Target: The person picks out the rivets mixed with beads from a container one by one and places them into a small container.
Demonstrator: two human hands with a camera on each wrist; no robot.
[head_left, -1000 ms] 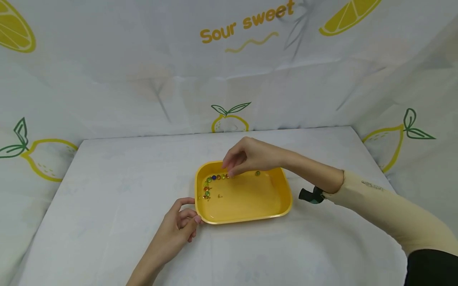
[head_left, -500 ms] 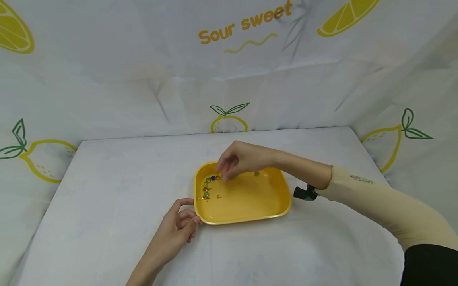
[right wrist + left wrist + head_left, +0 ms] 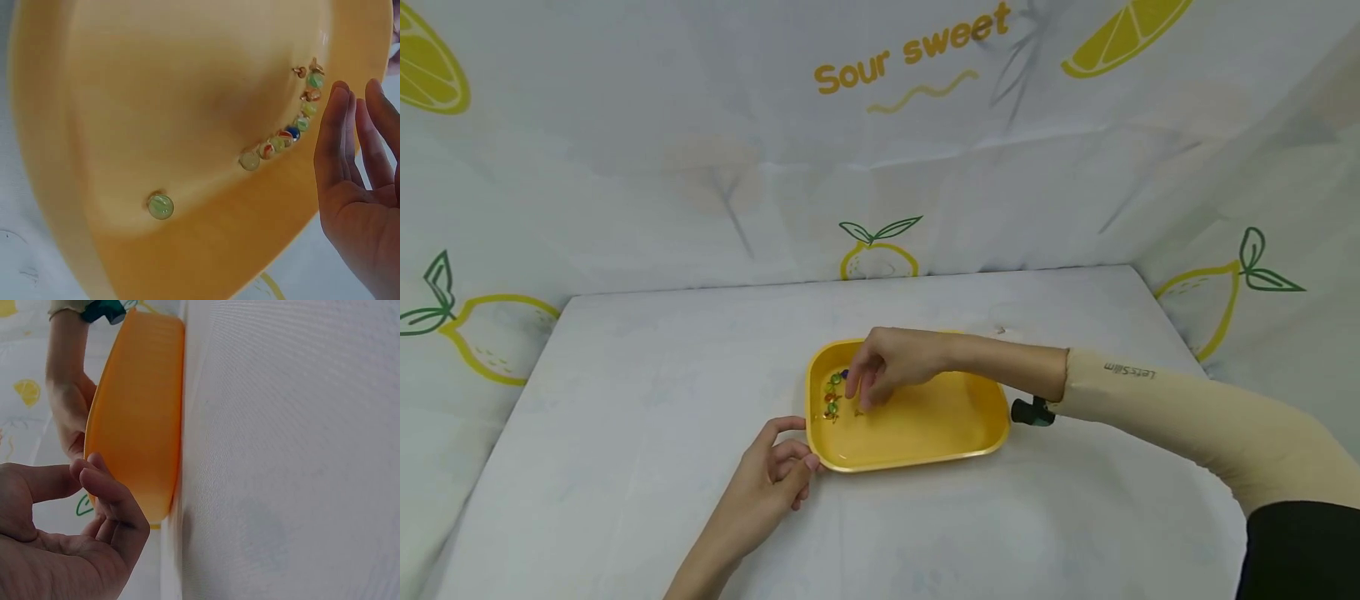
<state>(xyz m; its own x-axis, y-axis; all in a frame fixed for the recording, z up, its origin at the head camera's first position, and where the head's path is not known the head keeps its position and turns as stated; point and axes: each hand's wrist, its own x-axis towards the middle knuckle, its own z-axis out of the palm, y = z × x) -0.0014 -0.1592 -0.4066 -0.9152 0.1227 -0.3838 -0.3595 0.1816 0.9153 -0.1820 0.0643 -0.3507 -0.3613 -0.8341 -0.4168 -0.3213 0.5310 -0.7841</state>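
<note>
A yellow plastic tray lies on the white-covered table. My left hand grips its near left corner, thumb and fingers at the rim. Over the tray's left half is my right hand, fingers pointing down and apart from the thumb, with nothing between them. Its fingertips are close to a small brass thumbtack. In the right wrist view, a curved row of glass marbles follows the tray wall, one of them a blue marble. Brass tacks lie at the row's end. A lone green marble sits apart.
A white cloth covers the table all round the tray. Behind stands a white curtain with lemon prints. A dark wrist camera hangs below my right wrist, just past the tray's right rim.
My right hand has moved from the far row of marbles leftward and nearer, to beside the lone tack; its fingers have spread. Its arm now hides the lone marble in the head view. The left hand stays put.
</note>
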